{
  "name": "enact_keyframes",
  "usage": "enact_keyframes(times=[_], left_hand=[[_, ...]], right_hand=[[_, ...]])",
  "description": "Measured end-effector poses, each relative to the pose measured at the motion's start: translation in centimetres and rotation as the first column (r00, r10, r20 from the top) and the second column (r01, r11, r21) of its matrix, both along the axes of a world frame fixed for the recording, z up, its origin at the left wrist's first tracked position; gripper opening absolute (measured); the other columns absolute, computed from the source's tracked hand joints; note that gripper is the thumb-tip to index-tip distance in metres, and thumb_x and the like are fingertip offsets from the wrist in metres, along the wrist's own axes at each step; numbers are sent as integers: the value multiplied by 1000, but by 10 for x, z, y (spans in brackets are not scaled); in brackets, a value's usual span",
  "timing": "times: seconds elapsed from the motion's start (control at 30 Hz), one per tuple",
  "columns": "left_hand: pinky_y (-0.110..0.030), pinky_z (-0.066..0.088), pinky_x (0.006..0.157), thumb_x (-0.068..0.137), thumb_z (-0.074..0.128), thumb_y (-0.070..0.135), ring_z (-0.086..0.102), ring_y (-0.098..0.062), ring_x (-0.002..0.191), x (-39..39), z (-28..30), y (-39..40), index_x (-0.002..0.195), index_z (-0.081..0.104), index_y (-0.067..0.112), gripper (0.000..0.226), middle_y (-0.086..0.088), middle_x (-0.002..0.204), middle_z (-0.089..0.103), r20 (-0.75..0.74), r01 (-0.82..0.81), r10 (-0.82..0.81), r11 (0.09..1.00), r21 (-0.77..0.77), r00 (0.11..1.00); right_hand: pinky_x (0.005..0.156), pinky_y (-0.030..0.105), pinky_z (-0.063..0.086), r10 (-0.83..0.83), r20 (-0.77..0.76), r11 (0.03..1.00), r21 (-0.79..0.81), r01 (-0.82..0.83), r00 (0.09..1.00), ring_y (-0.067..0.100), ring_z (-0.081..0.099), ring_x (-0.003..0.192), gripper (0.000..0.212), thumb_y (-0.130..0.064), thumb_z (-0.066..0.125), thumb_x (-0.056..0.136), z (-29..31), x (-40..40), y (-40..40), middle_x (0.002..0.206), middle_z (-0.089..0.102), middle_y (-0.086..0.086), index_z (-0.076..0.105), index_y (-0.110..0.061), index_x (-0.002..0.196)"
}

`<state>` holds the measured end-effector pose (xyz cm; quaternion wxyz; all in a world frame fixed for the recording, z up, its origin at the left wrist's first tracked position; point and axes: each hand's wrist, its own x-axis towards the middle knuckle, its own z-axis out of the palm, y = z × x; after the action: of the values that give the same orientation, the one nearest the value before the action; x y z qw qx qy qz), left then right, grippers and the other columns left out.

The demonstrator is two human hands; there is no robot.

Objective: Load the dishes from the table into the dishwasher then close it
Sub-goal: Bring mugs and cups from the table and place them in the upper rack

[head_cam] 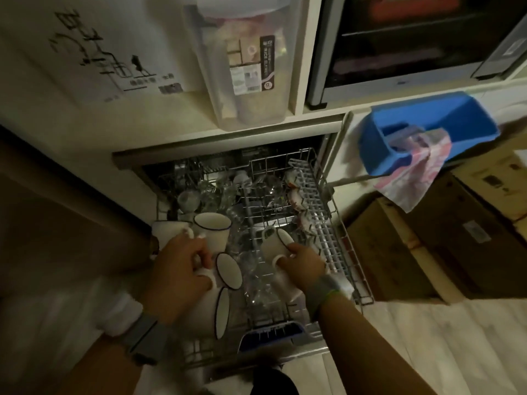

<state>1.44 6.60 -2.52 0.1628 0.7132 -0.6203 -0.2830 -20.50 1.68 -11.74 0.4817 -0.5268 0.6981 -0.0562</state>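
Note:
The dishwasher's upper rack (339,232) is pulled out, full of clear glasses at the back. My left hand (179,277) grips the handles of several white mugs with dark rims (212,228) over the rack's left side; one points up and others lie sideways (228,270). My right hand (303,266) holds two white mugs (273,243) by their handles above the rack's right half. The lower one is mostly hidden under my wrist.
A grey cutlery tray (310,201) runs along the rack's right side. A blue plastic bin (427,129) with a cloth hangs out at right above cardboard boxes (427,252). An oven (413,44) and a rice container (251,67) stand on shelves above.

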Motion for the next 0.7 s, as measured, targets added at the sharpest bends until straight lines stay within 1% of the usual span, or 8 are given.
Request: enact_keyframes(times=[0.07,0.13,0.27,0.4,0.47,0.57,0.63,0.7], left_hand=[[-26,36,67,62,73,-8,51,-23,80,0,-3,-18,66,54,13,28,6,79,41,-9,-15,15,1000,2,1000],[-26,37,69,62,73,-6,47,-15,68,2,-10,-38,66,54,13,27,3,78,42,-7,11,-11,1000,1,1000],[-24,35,60,62,74,-4,48,-18,65,15,-22,-73,65,53,18,31,-2,78,45,-2,64,-64,998,3,998],[-21,33,57,63,74,-4,46,-12,66,26,-26,-88,68,55,16,28,0,82,44,16,125,-125,992,31,992],[-21,31,56,63,73,-4,45,-9,67,35,-31,-98,67,54,17,29,1,82,43,10,177,-178,983,38,984],[-19,28,55,63,72,-3,43,-8,66,48,-33,-105,63,48,25,37,5,79,41,-8,237,-237,970,60,971],[-19,27,54,61,70,-4,41,-8,65,59,-36,-111,60,45,28,41,6,76,39,-23,273,-272,961,39,962],[-17,24,53,60,68,-4,40,-6,66,65,-39,-116,59,42,30,43,7,75,38,-27,287,-287,957,34,958]], right_hand=[[89,31,48,53,-8,998,31,-52,999,24,62,106,34,-28,58,91,-5,6,-15,117,65,7,60,-22,124],[92,36,51,64,-5,997,47,-64,998,24,62,104,31,-25,58,92,-14,13,-35,116,65,8,60,-21,122],[91,36,51,126,-60,991,44,-123,990,26,65,102,28,-23,57,90,-35,31,-63,109,68,8,62,-20,118],[86,39,54,120,-147,993,20,-119,982,27,66,96,36,-41,51,81,-63,49,-76,105,69,5,60,-30,114],[82,41,56,96,-178,995,41,-90,979,28,67,92,39,-45,48,75,-89,57,-81,100,70,4,57,-33,112],[84,41,55,67,-211,997,59,-56,975,30,67,95,30,-37,50,79,-88,73,-81,101,69,5,60,-32,107],[87,38,52,78,-236,995,76,-62,969,33,64,102,27,-27,51,87,-86,88,-85,108,67,9,62,-26,111],[86,39,53,92,-238,994,86,-74,967,33,64,100,25,-24,51,88,-89,95,-90,107,67,11,62,-22,110]])
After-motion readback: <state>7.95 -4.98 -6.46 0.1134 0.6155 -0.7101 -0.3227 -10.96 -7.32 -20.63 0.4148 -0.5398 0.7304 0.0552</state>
